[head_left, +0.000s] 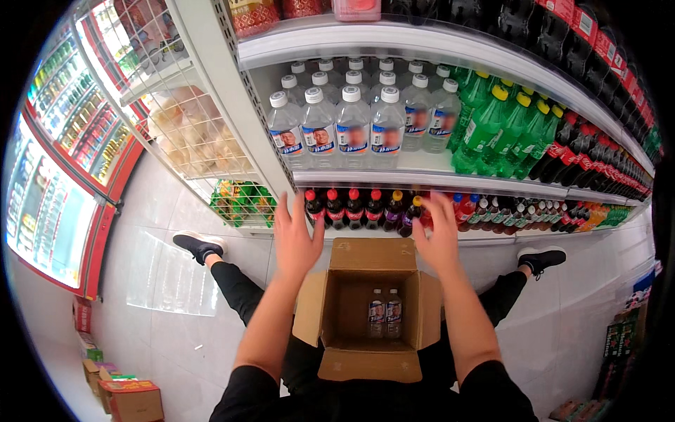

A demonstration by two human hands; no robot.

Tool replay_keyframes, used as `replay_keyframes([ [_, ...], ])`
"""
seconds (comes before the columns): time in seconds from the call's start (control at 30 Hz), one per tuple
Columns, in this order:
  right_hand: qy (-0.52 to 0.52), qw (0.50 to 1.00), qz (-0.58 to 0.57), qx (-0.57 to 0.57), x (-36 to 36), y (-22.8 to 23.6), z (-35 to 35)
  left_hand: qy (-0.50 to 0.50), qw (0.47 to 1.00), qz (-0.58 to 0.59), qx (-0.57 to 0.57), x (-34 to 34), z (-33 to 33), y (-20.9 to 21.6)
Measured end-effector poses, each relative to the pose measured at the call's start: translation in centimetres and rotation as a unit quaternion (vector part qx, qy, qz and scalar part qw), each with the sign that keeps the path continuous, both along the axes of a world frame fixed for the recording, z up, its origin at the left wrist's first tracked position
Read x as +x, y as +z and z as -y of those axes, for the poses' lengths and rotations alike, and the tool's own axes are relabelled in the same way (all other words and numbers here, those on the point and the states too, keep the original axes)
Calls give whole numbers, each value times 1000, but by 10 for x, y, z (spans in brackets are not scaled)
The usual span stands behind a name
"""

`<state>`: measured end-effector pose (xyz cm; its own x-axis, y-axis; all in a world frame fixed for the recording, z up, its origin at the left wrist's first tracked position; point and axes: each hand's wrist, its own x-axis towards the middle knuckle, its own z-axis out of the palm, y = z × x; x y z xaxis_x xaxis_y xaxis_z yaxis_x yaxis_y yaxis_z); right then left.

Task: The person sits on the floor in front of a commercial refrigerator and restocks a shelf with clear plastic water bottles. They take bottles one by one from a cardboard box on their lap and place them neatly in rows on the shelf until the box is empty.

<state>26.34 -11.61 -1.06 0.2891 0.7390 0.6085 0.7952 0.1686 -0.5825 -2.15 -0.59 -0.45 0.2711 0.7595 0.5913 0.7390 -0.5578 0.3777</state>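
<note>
Both of my hands are raised in front of the shelves, fingers apart and holding nothing. My left hand [296,235] is nearest the red-capped cola bottles [355,209] on the low shelf. My right hand [437,235] is close to the dark bottles with yellow caps [410,215]. Between my forearms stands an open cardboard box [369,360], its flaps folded outward. Two clear white-capped bottles [394,314] with picture labels lie inside it, toward the right. Matching clear bottles [351,130] stand in rows on the shelf above.
Green bottles with yellow caps [489,123] stand right of the clear ones, with dark cola bottles beyond. A white wire rack [204,133] borders the shelf on the left. Red-framed drink coolers [105,197] line the far left. Small cartons [133,401] sit at lower left.
</note>
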Motion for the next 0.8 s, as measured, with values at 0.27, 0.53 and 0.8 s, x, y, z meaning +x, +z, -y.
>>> replay_keyframes([
  [0.27, -21, 981, 183, 69, -33, 125, -108, -26, 974, -88, 205, 72, -71, 140],
  [0.53, -83, 983, 166, 2, -43, 115, -140, -8, 970, -82, 227, 122, -68, 127],
  [0.8, -66, 983, 164, 36, -36, 111, -144, 36, 972, -106, 205, 134, -69, 125],
])
